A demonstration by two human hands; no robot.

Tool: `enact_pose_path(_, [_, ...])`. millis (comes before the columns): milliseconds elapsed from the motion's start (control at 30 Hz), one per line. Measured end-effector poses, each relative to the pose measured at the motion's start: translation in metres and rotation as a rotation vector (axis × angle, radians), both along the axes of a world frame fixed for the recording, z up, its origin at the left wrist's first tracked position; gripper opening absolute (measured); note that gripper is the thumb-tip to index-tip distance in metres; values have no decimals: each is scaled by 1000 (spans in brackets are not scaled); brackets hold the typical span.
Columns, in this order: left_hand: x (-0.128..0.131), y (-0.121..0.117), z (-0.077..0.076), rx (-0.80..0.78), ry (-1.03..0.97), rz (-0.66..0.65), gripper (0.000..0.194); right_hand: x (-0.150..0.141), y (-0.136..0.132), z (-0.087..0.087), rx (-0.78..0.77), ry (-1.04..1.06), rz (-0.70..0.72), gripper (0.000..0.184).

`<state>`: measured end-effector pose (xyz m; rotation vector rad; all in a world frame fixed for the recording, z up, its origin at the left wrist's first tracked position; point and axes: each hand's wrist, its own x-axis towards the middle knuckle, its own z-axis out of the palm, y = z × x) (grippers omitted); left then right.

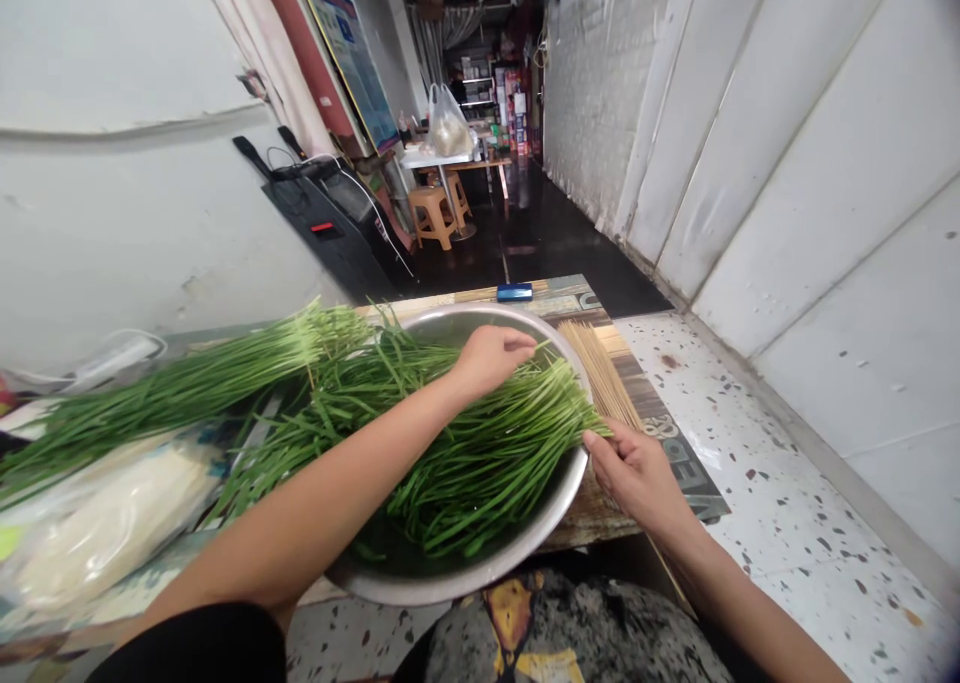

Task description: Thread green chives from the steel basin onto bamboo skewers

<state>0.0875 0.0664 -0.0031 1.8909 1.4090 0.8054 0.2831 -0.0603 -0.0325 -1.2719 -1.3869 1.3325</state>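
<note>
A wide metal basin (566, 498) holds a large heap of garlic chives (480, 473), their pale stem ends pointing right. My left hand (491, 358) reaches across the basin, fingers closed at a pale stem near the far right rim. At the right rim, my right hand (634, 468) pinches the stem ends of some chives between thumb and fingers. Whether a skewer is also in its grip I cannot tell. Bamboo skewers (600, 373) lie in a bundle on the table (574, 523), just beyond my right hand.
Another pile of chives (187, 388) lies left of the basin, above a clear plastic bag (112, 523) with pale contents. A small blue box (514, 292) sits at the table's far edge. Beyond are a black case-like object (330, 208), stools (431, 213) and a white wall (810, 143).
</note>
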Motion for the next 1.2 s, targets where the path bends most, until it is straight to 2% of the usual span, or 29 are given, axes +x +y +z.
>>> enact_pose_path(100, [4, -21, 3, -35, -159, -3, 19, -1, 0, -1, -5, 5, -8, 36])
enact_pose_path(167, [7, -28, 2, -85, -239, 45, 17, -1, 0, 0, -8, 5, -13, 37])
enact_pose_path(333, [12, -29, -2, -180, -405, 169, 22, -3, 0, 6, -4, -18, -28, 36])
enact_pose_path(433, [13, -29, -2, -216, -461, 185, 25, -3, 0, 8, 5, -29, -41, 32])
enact_pose_path(1200, [15, -30, -1, -275, -554, 204, 22, -1, -1, 9, 19, -85, -22, 32])
